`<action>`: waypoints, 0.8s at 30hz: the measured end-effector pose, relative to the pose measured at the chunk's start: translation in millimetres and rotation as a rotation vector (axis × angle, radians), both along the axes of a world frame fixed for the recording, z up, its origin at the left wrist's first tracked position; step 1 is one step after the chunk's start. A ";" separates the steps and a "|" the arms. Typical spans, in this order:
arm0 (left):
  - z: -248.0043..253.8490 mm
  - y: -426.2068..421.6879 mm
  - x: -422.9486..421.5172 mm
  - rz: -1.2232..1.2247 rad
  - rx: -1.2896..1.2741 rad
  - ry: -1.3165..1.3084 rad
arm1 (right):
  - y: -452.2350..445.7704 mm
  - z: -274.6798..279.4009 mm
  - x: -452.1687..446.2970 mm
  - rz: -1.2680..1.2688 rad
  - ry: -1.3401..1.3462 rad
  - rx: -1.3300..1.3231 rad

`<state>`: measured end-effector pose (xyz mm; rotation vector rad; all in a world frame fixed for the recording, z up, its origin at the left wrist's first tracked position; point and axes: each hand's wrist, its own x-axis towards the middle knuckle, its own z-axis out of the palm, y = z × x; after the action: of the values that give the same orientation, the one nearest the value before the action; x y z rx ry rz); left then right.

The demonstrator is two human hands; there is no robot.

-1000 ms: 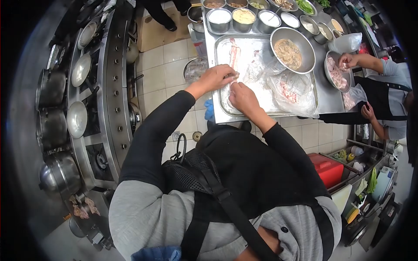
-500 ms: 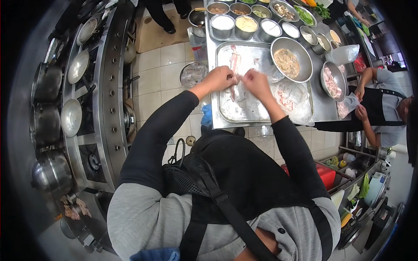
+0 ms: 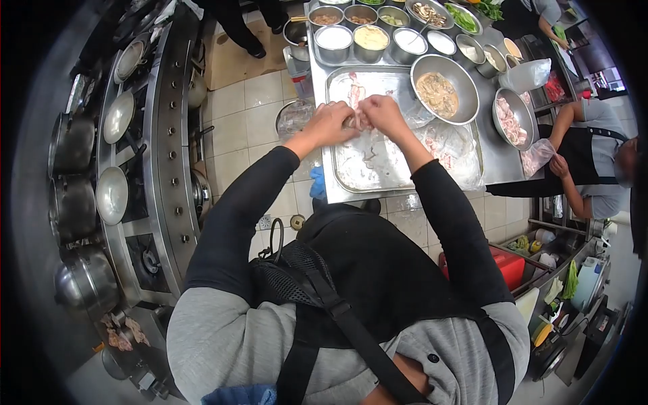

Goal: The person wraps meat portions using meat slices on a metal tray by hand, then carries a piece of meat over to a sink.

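Note:
My left hand and my right hand are close together over the metal tray. Both have their fingers pinched on a long, pale pink strip of raw meat. Its far end stretches across the tray beyond my fingers, and the part between my hands is mostly covered. On the tray's right side, beside my right forearm, lies a clear plastic bag with raw meat pieces. A steel bowl of meat in pale marinade overlaps the tray's far right corner.
Several steel containers, one with white contents, line the table's far side. Another bowl of raw meat stands at the right, where a person handles a plastic bag. The stove with woks is on my left.
The part of the meat strip that hung toward me below my fingers is now gathered up between my hands. My right hand has moved slightly left and away from me. The view has shifted a little.

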<state>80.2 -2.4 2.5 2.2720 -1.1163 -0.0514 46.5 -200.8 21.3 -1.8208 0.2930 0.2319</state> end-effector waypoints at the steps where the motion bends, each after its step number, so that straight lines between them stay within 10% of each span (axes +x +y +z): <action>1: -2.4 -3.1 1.4 0.048 0.007 -0.018 | -2.1 -7.7 1.2 -0.005 -0.069 -0.077; 6: -8.6 -10.8 25.8 0.135 0.006 0.270 | -7.1 -17.4 -17.6 0.255 -0.800 -0.488; 15: -4.5 -19.4 16.3 0.055 -0.296 0.116 | -11.6 -43.8 1.3 0.205 -0.692 -0.465; 24: -20.8 -40.4 50.5 0.055 -0.025 0.209 | -13.7 -36.1 4.5 0.242 -0.687 -0.548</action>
<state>130.7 -42.8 -18.3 2.2154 -0.9402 -0.2453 51.0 -214.5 -14.8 -2.3489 -0.3879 -0.3453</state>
